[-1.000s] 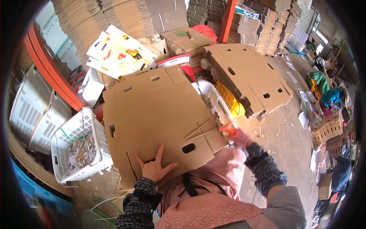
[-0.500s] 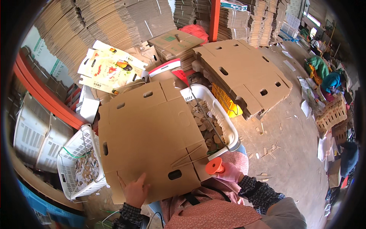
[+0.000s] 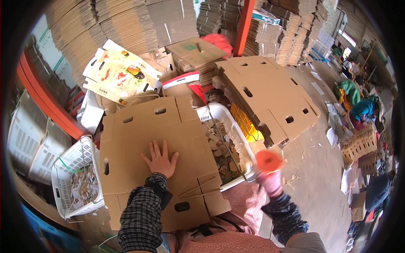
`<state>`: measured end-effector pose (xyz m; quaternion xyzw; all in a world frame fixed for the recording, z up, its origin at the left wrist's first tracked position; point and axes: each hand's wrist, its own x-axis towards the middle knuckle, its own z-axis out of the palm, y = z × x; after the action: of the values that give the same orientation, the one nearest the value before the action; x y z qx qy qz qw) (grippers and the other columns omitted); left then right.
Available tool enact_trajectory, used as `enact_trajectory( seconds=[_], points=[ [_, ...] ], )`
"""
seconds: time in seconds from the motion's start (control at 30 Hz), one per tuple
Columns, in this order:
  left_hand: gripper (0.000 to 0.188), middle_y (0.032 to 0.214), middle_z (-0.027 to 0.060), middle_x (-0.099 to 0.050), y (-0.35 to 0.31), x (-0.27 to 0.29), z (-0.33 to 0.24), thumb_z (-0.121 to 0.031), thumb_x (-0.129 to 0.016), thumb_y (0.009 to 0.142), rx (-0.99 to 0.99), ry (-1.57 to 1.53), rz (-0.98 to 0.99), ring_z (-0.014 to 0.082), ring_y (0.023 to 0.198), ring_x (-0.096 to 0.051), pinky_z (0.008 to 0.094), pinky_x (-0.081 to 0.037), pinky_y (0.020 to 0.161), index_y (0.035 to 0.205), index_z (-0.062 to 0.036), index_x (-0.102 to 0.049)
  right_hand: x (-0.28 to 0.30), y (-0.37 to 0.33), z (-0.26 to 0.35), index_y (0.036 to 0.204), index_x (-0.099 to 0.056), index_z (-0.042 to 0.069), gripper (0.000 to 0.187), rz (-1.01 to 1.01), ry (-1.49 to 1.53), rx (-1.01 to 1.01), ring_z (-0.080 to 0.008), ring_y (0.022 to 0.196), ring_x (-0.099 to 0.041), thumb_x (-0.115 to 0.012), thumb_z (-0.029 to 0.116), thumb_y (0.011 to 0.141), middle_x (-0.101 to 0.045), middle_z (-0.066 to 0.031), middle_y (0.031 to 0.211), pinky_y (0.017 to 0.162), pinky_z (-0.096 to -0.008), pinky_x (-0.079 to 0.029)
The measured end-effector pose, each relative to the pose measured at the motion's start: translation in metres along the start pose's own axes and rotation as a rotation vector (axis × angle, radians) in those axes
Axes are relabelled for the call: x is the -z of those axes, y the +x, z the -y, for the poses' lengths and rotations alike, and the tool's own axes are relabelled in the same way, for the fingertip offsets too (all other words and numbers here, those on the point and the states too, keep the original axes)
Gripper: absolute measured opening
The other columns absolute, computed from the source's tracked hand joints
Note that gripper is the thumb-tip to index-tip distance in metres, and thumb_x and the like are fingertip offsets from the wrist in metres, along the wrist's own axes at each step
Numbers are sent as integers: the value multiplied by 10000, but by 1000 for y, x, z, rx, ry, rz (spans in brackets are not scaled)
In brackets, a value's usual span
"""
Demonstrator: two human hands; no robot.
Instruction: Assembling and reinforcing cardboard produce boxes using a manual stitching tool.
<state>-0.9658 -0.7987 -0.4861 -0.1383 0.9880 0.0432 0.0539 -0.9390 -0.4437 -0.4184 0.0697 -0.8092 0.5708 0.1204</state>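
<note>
A flat brown cardboard sheet (image 3: 130, 152) with oval hand holes lies before me. My bare left hand (image 3: 161, 161) rests on its middle, palm down with the fingers spread. Thin cardboard strips (image 3: 196, 189) lie across the sheet near its right edge. My right hand (image 3: 271, 184), in a pink glove, grips an orange-red spool-shaped tool (image 3: 268, 161) with a flared round end. That tool is raised to the right of the sheet and blurred by motion. Just beyond the sheet's right edge stands a white basket (image 3: 237, 135) holding cardboard offcuts.
Another white basket (image 3: 63, 189) of scraps stands at the left. A stack of die-cut cardboard (image 3: 274, 92) is at the right, beside a yellow crate (image 3: 241, 118). Printed box sheets (image 3: 114, 78) lie behind. An orange-red post (image 3: 244, 29) stands among tall cardboard stacks.
My left hand has moved from the sheet's near edge up to its middle and flattened out. My right hand has swung up and rightward with the orange-red tool.
</note>
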Motion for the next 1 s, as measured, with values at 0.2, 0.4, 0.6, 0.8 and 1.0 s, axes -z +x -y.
enact_trajectory(
  seconds=[0.2, 0.4, 0.6, 0.8, 1.0],
  points=[
    [742, 1553, 162, -126, 4, -20, 6, -644, -285, 923, -32, -22, -152, 333, 1438, -92, 668, -44, 1085, 1498, -183, -205, -76, 92, 70, 820, -441, 111, 191, 49, 650, 97, -93, 425, -390, -624, 152, 862, -405, 23, 545, 401, -262, -325],
    [725, 1536, 182, -173, 6, -22, 5, -612, -359, 917, -29, -42, -193, 349, 1428, -128, 692, -64, 1062, 1479, -166, -256, -165, 110, 36, 863, -559, 74, 182, 129, 450, 16, -120, 726, -514, -726, 96, 792, -546, 13, 787, 683, -288, -441],
    [723, 1536, 182, -168, 8, -22, 7, -603, -369, 917, -40, -50, -214, 355, 1426, -122, 701, -50, 1054, 1480, -165, -249, -140, 149, 33, 930, -614, 67, 219, 179, 437, -69, -80, 533, -479, -722, 208, 803, -523, 29, 659, 483, -229, -398],
    [732, 1540, 176, -150, 7, -20, 6, -605, -379, 912, -44, -86, -187, 348, 1431, -91, 707, -28, 1051, 1484, -170, -238, -100, 115, -37, 1251, -565, 177, 536, 685, 112, -473, -57, 501, -455, -752, 233, 751, -526, 44, 709, 409, -225, -385],
    [776, 1546, 175, -135, 5, -12, 5, -658, -356, 891, -29, -98, -172, 345, 1436, -69, 709, -5, 1054, 1485, -173, -240, -131, 52, -133, 878, -659, 110, 221, 831, 573, -896, -84, 463, -465, -702, 317, 811, -599, 18, 643, 448, -268, -395]
  ],
)
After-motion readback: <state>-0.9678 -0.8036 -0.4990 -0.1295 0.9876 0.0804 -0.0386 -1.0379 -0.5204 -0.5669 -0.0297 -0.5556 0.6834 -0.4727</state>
